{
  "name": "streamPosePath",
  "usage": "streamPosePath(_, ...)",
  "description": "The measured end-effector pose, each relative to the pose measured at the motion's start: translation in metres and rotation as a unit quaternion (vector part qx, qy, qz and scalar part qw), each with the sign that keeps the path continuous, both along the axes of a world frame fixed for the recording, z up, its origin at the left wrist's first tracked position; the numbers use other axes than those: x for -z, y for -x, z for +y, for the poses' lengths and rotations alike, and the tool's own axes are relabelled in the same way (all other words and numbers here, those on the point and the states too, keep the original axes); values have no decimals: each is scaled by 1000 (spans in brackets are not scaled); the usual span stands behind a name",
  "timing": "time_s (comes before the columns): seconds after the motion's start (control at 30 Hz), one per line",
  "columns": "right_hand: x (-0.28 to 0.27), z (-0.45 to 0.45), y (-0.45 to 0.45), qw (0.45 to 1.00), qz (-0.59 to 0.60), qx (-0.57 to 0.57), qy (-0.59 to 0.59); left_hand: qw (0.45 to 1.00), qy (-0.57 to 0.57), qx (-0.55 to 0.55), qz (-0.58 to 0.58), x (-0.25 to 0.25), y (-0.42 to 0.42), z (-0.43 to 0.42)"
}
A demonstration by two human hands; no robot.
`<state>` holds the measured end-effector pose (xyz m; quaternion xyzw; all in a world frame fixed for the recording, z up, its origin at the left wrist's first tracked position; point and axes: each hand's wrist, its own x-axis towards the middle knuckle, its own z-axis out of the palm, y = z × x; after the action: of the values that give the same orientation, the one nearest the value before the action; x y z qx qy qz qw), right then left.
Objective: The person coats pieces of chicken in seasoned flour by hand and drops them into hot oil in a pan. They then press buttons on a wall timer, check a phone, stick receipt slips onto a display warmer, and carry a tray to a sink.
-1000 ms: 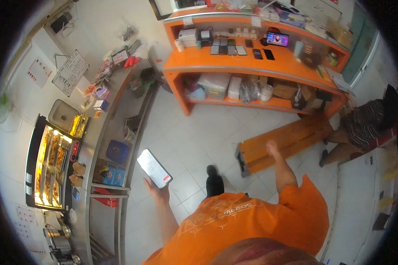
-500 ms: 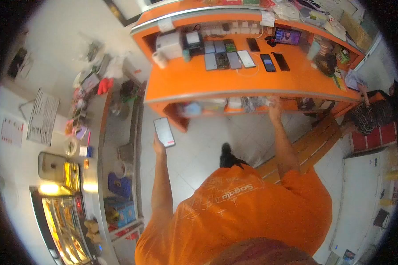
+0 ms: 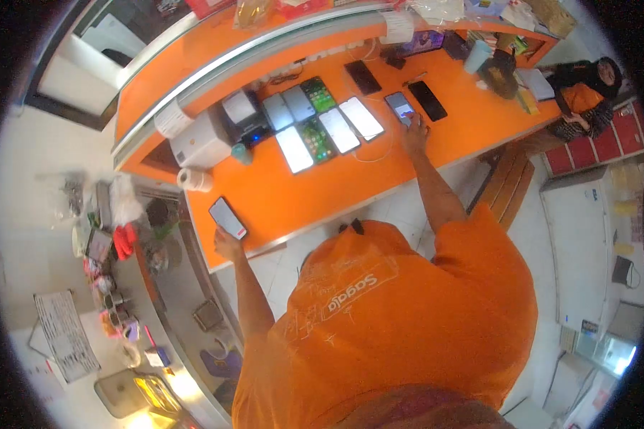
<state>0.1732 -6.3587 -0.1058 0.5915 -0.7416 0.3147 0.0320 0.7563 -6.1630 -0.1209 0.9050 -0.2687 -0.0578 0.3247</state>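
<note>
My left hand (image 3: 228, 244) is closed round the lower end of a smartphone (image 3: 226, 214) with a lit white screen, at the left end of the orange desk. My right hand (image 3: 414, 134) reaches over the desk, fingers apart, its fingertips at the lower part of a phone (image 3: 398, 106) showing a blue-and-white screen. Beside that one lies a dark phone (image 3: 428, 101), and another dark phone (image 3: 363, 76) is further back. To the left, several phones sit in two rows, among them a white-screened phone (image 3: 361, 119) and one with a green picture (image 3: 316, 138).
The orange desk (image 3: 265, 207) carries a white printer (image 3: 206, 141), a black device (image 3: 249, 118), a paper roll (image 3: 194, 179) and a small monitor (image 3: 423, 43). A light-blue cup (image 3: 477, 57) stands right. A person (image 3: 587, 93) sits beyond the desk's right end, near a wooden bench (image 3: 504, 182).
The view has moved closer to the desk. My left hand brought its phone from above the floor to the desk's left end. My right hand rose from the desk's front edge to a phone.
</note>
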Motion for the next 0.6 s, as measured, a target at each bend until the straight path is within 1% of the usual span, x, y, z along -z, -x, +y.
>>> streamPosePath(0.03, 16, -6, 3, 1000, 24, 17, 1, 992, -63, -25, -104, -30, 16, 2)
streamPosePath(0.13, 4, -13, -5, 994, -2, 35, -100, 995, -46, 16, -82, -38, 0, -1)
streamPosePath(0.23, -10, -12, -16, 979, 44, 49, -195, 985, 21, 101, -138, -49, -18, -10)
streamPosePath(0.33, -10, -22, -26, 985, 40, 74, -148, 947, 130, 228, -187, -61, -36, -43)
streamPosePath(0.4, -8, -33, -43, 990, 70, 69, -105, 919, 181, 319, -141, -79, -30, -71)
streamPosePath(0.43, -15, -46, -71, 988, 89, 84, -93, 924, 162, 336, -83, -99, -15, -88)
streamPosePath(0.47, -25, -59, -101, 986, 108, 100, -81, 912, 146, 374, -85, -104, -5, -106)
streamPosePath(0.5, -11, -98, -141, 994, 98, -51, 0, 880, 151, 431, -129, -104, 3, -124)
streamPosePath(0.53, 5, -141, -195, 973, 83, -202, 81, 853, 104, 489, -150, -102, 19, -162)
streamPosePath(0.57, 2, -158, -245, 961, 173, -214, 11, 831, 71, 537, -123, -111, 31, -183)
streamPosePath(0.6, -19, -193, -293, 918, -112, -380, -17, 820, 66, 545, -164, -103, 42, -202)
